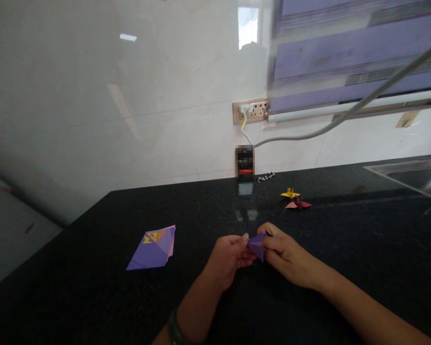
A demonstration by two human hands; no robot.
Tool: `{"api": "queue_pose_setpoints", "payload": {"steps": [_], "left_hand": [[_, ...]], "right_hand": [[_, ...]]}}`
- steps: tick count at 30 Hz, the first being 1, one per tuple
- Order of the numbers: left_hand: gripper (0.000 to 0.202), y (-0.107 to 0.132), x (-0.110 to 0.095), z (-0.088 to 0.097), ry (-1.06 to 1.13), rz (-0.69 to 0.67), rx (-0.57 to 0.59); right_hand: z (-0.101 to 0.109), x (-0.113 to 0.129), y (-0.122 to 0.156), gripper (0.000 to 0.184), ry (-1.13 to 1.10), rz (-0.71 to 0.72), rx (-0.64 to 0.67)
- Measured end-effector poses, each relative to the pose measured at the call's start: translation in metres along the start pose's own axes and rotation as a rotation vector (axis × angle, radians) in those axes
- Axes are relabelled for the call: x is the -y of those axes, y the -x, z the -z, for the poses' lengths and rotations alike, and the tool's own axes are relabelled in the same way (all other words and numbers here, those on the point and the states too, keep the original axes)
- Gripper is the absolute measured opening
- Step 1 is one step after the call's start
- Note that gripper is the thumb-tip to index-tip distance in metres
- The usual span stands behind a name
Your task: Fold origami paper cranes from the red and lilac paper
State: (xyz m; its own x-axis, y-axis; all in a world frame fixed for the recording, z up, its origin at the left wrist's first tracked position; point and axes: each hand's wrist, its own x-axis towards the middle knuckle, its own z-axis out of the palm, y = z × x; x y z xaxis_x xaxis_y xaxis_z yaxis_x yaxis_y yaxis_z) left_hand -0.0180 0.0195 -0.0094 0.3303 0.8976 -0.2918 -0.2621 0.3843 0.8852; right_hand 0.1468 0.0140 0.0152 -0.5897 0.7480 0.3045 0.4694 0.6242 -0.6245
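A small piece of folded purple paper (257,246) is held between my two hands above the dark countertop. My left hand (230,255) pinches its left end, thumb on top. On the other side my right hand (280,250) grips it with bent fingers, which hide part of the paper. Off to the left lies a flat purple sheet packet (151,249) with yellow and orange print and pink paper showing at its right edge. Two folded paper cranes, a yellow crane (290,193) and a red-pink crane (299,204), sit beyond my right hand.
A black countertop (201,211) meets a pale tiled wall (179,120). Against the wall stands a small dark device (244,163) under a socket panel (251,111), with a grey cable (309,136) running right. A black-and-white cord (266,177) and a metal sink edge (402,179) are also there.
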Motion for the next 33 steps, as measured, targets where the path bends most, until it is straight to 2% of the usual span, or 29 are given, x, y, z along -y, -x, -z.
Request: {"api": "queue_pose_setpoints", "payload": {"steps": [12, 18, 20, 22, 23, 24, 26, 29, 33], "left_hand": [[0.031, 0.001, -0.004, 0.003, 0.006, 0.016, -0.020], [0.034, 0.000, -0.001, 0.002, 0.010, -0.014, -0.078], [0.034, -0.001, -0.001, 0.002, 0.034, -0.038, -0.095], [0.034, -0.002, -0.001, 0.003, 0.063, -0.071, -0.105], [0.034, -0.002, -0.001, 0.003, 0.074, -0.088, -0.111], [0.034, -0.003, -0.001, 0.003, 0.079, -0.103, -0.122], [0.034, -0.004, 0.000, 0.004, 0.068, -0.126, -0.163], [0.035, -0.006, 0.001, 0.003, -0.016, -0.172, -0.258], [0.031, -0.005, 0.002, 0.001, -0.217, -0.231, -0.318]], "right_hand": [[-0.002, 0.000, 0.002, 0.021, 0.005, -0.025, 0.031], [-0.003, -0.004, 0.001, 0.015, -0.182, 0.007, -0.064], [-0.007, -0.008, 0.000, 0.009, -0.278, -0.047, -0.144], [-0.014, -0.013, -0.001, 0.002, -0.406, -0.176, -0.236], [-0.017, -0.015, -0.002, 0.008, -0.508, -0.251, -0.321], [-0.019, -0.017, -0.003, 0.014, -0.611, -0.305, -0.347], [-0.021, -0.018, -0.004, 0.023, -0.743, -0.398, -0.328], [-0.019, -0.015, -0.007, 0.020, -0.762, -0.494, -0.279], [-0.014, -0.014, -0.007, 0.021, -0.785, -0.510, -0.367]]}}
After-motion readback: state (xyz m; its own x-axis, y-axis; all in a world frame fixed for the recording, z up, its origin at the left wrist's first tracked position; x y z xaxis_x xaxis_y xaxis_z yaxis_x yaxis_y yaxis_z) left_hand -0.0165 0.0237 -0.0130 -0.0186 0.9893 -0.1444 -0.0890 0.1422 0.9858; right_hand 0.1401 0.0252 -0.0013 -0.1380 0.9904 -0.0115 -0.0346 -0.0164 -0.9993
